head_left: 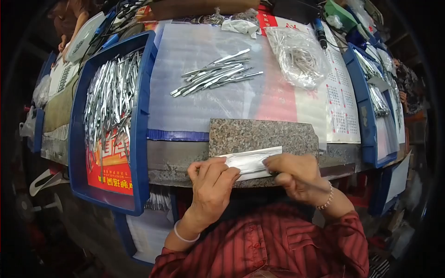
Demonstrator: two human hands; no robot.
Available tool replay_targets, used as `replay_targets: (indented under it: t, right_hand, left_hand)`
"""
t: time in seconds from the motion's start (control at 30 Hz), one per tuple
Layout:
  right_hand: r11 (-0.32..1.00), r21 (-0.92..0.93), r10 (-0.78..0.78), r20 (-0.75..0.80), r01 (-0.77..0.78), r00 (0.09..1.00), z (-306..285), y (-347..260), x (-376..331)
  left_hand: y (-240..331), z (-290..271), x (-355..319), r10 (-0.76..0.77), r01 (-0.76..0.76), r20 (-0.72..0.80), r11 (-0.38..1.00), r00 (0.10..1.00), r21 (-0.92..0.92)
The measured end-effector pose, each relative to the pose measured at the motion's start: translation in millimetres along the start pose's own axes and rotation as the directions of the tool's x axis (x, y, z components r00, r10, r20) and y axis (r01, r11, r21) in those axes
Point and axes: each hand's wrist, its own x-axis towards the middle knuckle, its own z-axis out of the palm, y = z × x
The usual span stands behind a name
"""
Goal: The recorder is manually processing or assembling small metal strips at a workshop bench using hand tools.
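Observation:
On a speckled granite slab [264, 132] at the table's near edge lies a flat, shiny white sheet or sleeve [248, 163], slightly tilted. My left hand [214, 185] pinches its left end, with the fingers bent over the top. At the right end is my right hand [299, 178], its fingers curled round a thin, dark metal strip that sticks out past the palm; motion blur hides its exact kind. Beyond the slab, a loose pile of thin silvery metal strips [215, 74] rests on the plastic-covered table.
Many similar strips fill a blue tray [143, 111] on the left. A clear plastic bag [301, 58] lies at the back right, near a blue-and-black power tool [320, 32]. Another blue tray [368, 111] stands on the right. A co-worker [69, 21] is at the far left.

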Motion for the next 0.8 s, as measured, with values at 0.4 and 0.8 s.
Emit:
replay_targets:
  t: [0.4,0.8]
  right_hand:
    - [1.000,-0.020,-0.019,0.174,0.023,0.985,7.9,-33.7,30.5]
    - [0.997,-0.013,-0.068,0.227,0.073,0.971,20.5,-54.4,54.2]
  left_hand:
    - [-5.5,-4.9,4.8,-0.011,0.011,0.009,0.999,1.000,-0.037]
    - [-15.2,-26.0,-0.8,-0.022,0.021,0.030,1.000,0.999,0.022]
